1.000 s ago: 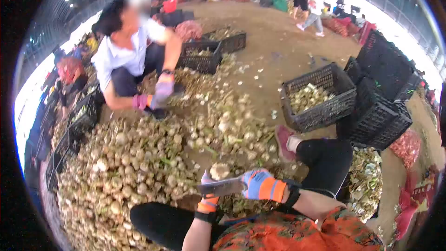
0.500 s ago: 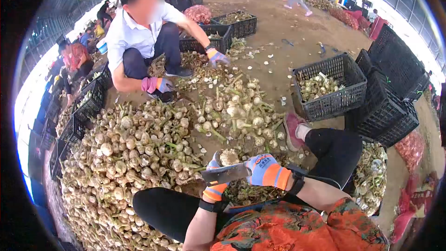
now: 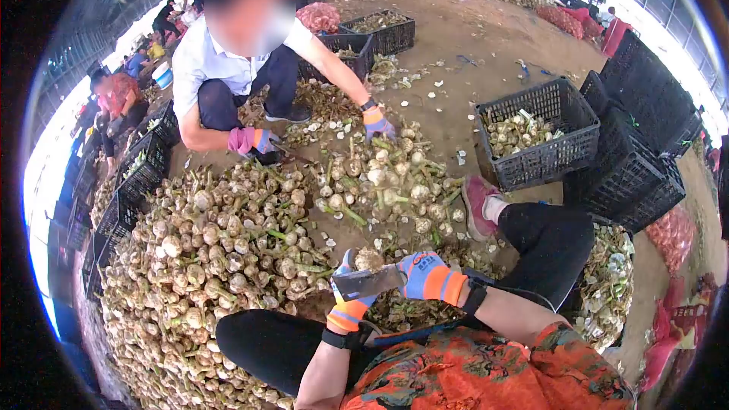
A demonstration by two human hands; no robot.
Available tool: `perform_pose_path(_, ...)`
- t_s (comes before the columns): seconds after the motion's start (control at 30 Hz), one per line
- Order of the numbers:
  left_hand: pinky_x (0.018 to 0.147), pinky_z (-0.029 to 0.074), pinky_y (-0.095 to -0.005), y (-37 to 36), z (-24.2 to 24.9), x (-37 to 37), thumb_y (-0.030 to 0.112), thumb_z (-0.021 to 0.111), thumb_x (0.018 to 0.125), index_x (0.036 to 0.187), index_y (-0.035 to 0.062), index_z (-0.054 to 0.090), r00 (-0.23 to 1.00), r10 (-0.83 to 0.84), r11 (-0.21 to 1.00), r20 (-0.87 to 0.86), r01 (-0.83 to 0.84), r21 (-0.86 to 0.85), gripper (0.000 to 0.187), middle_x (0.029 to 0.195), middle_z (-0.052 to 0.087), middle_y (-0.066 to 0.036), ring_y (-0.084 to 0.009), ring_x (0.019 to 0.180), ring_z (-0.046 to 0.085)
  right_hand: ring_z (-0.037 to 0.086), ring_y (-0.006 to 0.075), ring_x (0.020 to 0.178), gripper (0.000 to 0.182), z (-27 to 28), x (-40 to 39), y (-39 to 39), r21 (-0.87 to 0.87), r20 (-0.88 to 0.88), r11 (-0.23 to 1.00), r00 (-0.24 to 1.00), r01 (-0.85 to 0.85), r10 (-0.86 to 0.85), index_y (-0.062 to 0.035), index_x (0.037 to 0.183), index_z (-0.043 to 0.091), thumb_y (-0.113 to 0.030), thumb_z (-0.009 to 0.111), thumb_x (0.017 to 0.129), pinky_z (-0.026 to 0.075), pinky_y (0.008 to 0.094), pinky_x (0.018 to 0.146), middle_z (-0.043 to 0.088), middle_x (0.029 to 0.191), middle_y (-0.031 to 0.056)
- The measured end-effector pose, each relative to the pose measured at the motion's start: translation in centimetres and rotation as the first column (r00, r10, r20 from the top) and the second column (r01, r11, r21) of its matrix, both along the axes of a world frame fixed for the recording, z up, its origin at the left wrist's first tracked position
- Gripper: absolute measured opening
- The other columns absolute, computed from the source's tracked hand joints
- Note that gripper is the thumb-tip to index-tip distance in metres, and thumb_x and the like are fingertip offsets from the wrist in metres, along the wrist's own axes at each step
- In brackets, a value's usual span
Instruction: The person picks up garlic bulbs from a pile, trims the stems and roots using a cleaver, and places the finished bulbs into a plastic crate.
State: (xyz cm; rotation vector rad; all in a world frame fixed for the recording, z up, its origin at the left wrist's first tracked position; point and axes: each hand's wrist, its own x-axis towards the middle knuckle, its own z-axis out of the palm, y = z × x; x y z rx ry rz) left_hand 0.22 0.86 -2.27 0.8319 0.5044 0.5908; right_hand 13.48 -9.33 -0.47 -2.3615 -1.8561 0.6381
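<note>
My left hand (image 3: 351,302), in a blue and orange glove, is closed around a garlic bulb (image 3: 370,260) with its rough root side showing. My right hand (image 3: 431,277), gloved alike, grips a knife whose broad dark blade (image 3: 370,282) lies across the front of the bulb and partly hides the left fingers. The knife's handle is covered by the right hand. Just beyond my hands is a loose heap of garlic with green stems (image 3: 395,182). A much bigger garlic pile (image 3: 205,273) spreads to my left.
A co-worker (image 3: 235,68) squats opposite, one gloved hand (image 3: 377,123) at the loose heap and the other near a blade. A black crate (image 3: 543,171) holding garlic stands at right, beside stacked crates (image 3: 623,171). Trimmings (image 3: 607,285) lie by my right knee.
The co-worker's outstretched hand has moved onto the loose garlic heap, and their body leans closer. My hands keep nearly the same hold on the bulb and knife. The view has shifted slightly.
</note>
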Motion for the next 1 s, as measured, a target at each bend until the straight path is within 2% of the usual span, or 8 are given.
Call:
perform_pose_path(0.03,0.067,0.049,-0.0291,0.3,-0.2,-0.1,0.014,0.075,0.061,0.11,0.0036,0.044,1.0,-0.002,1.0,-0.003,0.002,-0.003,0.059,0.083,0.063,-0.008,-0.0165,0.072,0.06,0.06,0.032,0.077,0.04,-0.6,0.4,0.1,-0.003,-0.003,1.0,1.0,0.002,-0.002,-0.0044,0.087,0.062,-0.036,0.061,0.062,0.048,0.0396,0.068,0.062,0.08,0.017)
perform_pose_path(0.1,0.066,0.049,-0.0296,0.3,-0.5,-1.0,0.015,0.076,0.057,0.103,0.0039,0.05,0.816,0.258,0.573,-0.518,0.302,0.762,0.053,0.079,0.063,-0.009,-0.0196,0.071,0.061,0.06,0.0324,0.076,0.039,-3.4,1.5,0.0,-0.035,-0.078,0.993,0.991,0.11,-0.113,-0.0042,0.087,0.063,-0.034,0.061,0.061,0.048,0.0398,0.067,0.061,0.079,0.0193)
perform_pose_path(0.17,0.069,0.049,-0.0298,-0.9,4.5,-0.8,0.013,0.076,0.052,0.094,0.0033,0.056,0.873,0.333,0.439,-0.357,0.192,0.878,0.047,0.08,0.063,-0.01,-0.0208,0.078,0.062,0.061,0.0327,0.073,0.038,-9.2,7.1,-1.3,-0.027,-0.22,0.882,0.857,0.471,-0.465,-0.0052,0.088,0.063,-0.033,0.06,0.062,0.048,0.0391,0.066,0.062,0.082,0.0203)
perform_pose_path(0.33,0.073,0.049,-0.0288,1.4,-0.3,-0.6,0.002,0.066,0.071,0.101,0.0015,0.053,0.928,0.32,0.86,-0.189,-0.201,0.469,0.033,0.097,0.06,-0.008,-0.0183,0.083,0.06,0.06,0.0174,0.069,0.022,-12.9,5.9,-0.4,0.337,-0.678,0.762,0.704,0.553,-0.211,0.0026,0.091,0.061,-0.012,0.057,0.075,0.048,0.03,0.067,0.064,0.078,0.0085)
perform_pose_path(0.37,0.071,0.05,-0.0284,2.3,-1.3,-0.4,0.006,0.064,0.075,0.098,0.0044,0.055,0.954,0.271,0.963,-0.132,-0.267,0.046,0.024,0.092,0.06,-0.006,-0.0159,0.077,0.06,0.059,0.0157,0.069,0.017,-9.6,4.1,-0.1,0.335,-0.733,0.772,0.664,0.54,-0.146,0.0014,0.089,0.062,-0.007,0.055,0.075,0.048,0.0291,0.067,0.064,0.077,0.0071)
perform_pose_path(0.4,0.07,0.051,-0.0286,2.4,-1.0,-0.6,0.01,0.064,0.077,0.096,0.0069,0.056,0.967,0.256,0.94,0.001,-0.248,-0.234,0.021,0.087,0.06,-0.004,-0.0153,0.072,0.059,0.058,0.0135,0.069,0.01,-10.7,3.3,0.1,-0.034,-0.999,0.754,0.006,0.656,-0.051,-0.0026,0.08,0.065,-0.006,0.06,0.072,0.046,0.028,0.064,0.064,0.076,0.0049)
perform_pose_path(0.5,0.066,0.052,-0.0297,2.4,0.0,-0.9,0.021,0.064,0.079,0.085,0.0129,0.058,0.943,0.303,0.802,0.14,-0.173,-0.571,0.011,0.073,0.058,0.0,-0.0152,0.062,0.056,0.058,0.0128,0.069,0.007,-4.5,-0.2,0.0,0.273,-0.9,0.784,0.435,0.557,0.004,-0.0043,0.076,0.065,-0.007,0.063,0.07,0.045,0.0273,0.062,0.064,0.076,0.0049)
perform_pose_path(1.0,0.078,0.048,-0.0402,-0.2,3.3,0.6,0.031,0.05,0.084,0.084,0.0105,0.061,0.916,0.261,0.815,0.305,-0.039,-0.578,0.023,0.085,0.063,-0.007,-0.0229,0.082,0.06,0.06,0.0231,0.064,0.03,-9.2,-2.4,2.0,0.347,-0.785,0.828,0.62,0.44,0.0,-0.0062,0.097,0.061,-0.019,0.063,0.07,0.046,0.0324,0.06,0.064,0.075,0.0123)
